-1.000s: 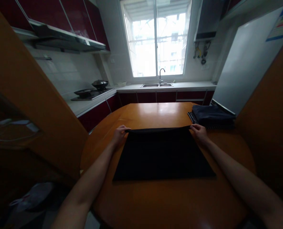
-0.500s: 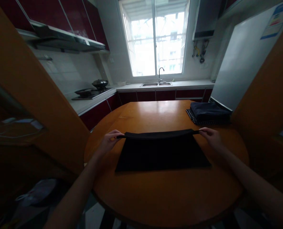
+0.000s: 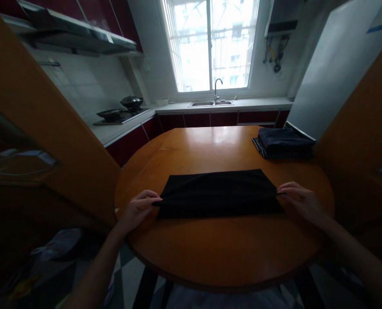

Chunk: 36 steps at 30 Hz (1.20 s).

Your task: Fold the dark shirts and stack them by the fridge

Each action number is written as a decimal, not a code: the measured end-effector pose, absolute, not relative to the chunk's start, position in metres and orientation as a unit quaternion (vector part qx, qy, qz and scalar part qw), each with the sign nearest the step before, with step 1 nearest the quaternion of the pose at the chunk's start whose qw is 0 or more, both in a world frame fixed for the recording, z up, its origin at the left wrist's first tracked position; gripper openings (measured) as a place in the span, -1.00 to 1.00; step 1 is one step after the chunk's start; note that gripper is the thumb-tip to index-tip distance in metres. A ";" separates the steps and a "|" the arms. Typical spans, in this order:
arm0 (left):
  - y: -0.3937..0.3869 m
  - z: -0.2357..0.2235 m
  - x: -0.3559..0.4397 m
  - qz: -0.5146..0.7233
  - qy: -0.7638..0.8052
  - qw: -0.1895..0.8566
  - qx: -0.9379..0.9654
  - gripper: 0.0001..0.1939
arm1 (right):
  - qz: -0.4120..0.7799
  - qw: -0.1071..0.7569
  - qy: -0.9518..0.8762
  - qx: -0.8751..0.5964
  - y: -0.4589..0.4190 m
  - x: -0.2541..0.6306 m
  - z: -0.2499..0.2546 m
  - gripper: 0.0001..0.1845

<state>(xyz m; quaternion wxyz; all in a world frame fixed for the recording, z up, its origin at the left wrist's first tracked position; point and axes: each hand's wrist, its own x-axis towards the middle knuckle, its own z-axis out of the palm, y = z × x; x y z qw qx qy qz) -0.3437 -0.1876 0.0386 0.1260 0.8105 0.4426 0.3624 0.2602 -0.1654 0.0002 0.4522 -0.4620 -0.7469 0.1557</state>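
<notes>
A black piece of folded cloth (image 3: 216, 193) lies on the wooden table (image 3: 223, 249) in front of me. At its left side my left hand (image 3: 141, 208) pinches a corner of the upper layer between thumb and fingers. My right hand (image 3: 298, 199) grips the opposite corner of that layer in the same way. The layer's edge is stretched between both hands, partway over the lower part of the cloth. Being so dark, the cloth hides its seams, and I cannot tell what garment it is.
A stack of folded dark clothes (image 3: 284, 143) sits at the table's far right. Beyond the table are a counter with a sink (image 3: 212, 103), a stove with a lidded pan (image 3: 131, 101), and a tall fridge (image 3: 326, 64). Wooden frames (image 3: 49, 94) flank the table.
Both hands have drawn the cloth's far edge toward me, folding the upper layer over the lower part. The view has tilted down slightly.
</notes>
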 end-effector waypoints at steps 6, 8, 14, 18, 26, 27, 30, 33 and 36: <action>-0.192 0.031 -0.347 0.348 0.460 0.154 0.802 -0.76 | 0.130 0.419 -0.769 -0.464 -0.173 0.267 0.002 -0.72; -0.192 0.028 -0.347 0.340 0.455 0.160 0.808 -0.77 | 0.132 0.392 -0.778 -0.474 -0.175 0.268 -0.002 -0.68; -0.191 0.024 -0.352 0.343 0.449 0.175 0.807 -0.79 | 0.132 0.389 -0.774 -0.482 -0.181 0.265 0.003 -0.65; -0.191 0.022 -0.356 0.352 0.456 0.181 0.797 -0.83 | 0.126 0.390 -0.785 -0.465 -0.183 0.267 0.003 -0.71; -0.195 0.025 -0.354 0.313 0.442 0.185 0.820 -0.84 | 0.116 0.364 -0.814 -0.439 -0.182 0.276 -0.017 -0.78; -0.195 0.026 -0.353 0.318 0.441 0.188 0.818 -0.85 | 0.117 0.363 -0.812 -0.441 -0.182 0.276 -0.017 -0.78; -0.196 0.027 -0.352 0.321 0.440 0.199 0.815 -0.87 | 0.125 0.366 -0.800 -0.458 -0.183 0.274 -0.014 -0.76; -0.196 0.028 -0.355 0.308 0.439 0.207 0.818 -0.87 | 0.129 0.370 -0.791 -0.469 -0.186 0.271 -0.009 -0.70; -0.194 0.036 -0.362 0.251 0.432 0.222 0.837 -0.84 | 0.145 0.333 -0.810 -0.460 -0.189 0.272 -0.002 -0.68</action>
